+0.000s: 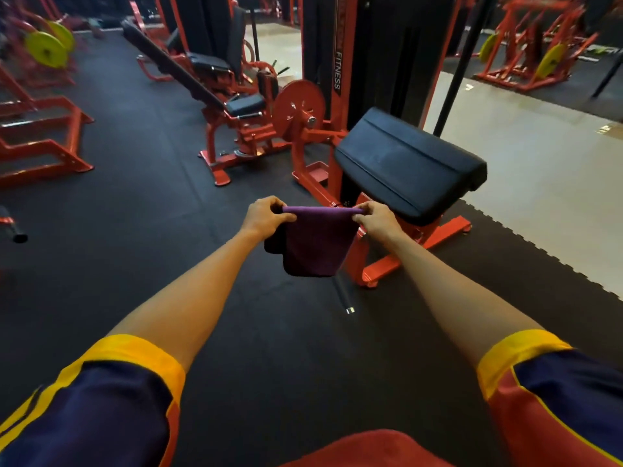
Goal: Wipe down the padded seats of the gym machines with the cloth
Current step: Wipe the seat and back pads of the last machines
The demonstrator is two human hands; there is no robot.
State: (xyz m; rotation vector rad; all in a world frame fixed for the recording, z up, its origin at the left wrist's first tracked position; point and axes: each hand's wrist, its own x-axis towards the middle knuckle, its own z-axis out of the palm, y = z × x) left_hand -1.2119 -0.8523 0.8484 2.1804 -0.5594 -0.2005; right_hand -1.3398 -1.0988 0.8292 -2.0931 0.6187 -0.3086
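At far left, red frames were cut off by the picture edge, and the yellow plates behind them were blurred. Further in, a second machine carried a small black pad beside a red disc; its upper parts were too dark to make out. At centre, the left hand and the right hand, held apart with bare arms stretched forward, each pinched one top corner of the purple cloth between thumb and fingers. The cloth hung folded in the air above the dark floor, hiding part of the red base behind it; a darker layer showed at its left edge. A short bar lay on the floor below it. Just right of the cloth stood the slanted black padded seat; whether the right hand touched its lower edge cannot be told. The yellow-banded sleeves were cut off at the bottom.
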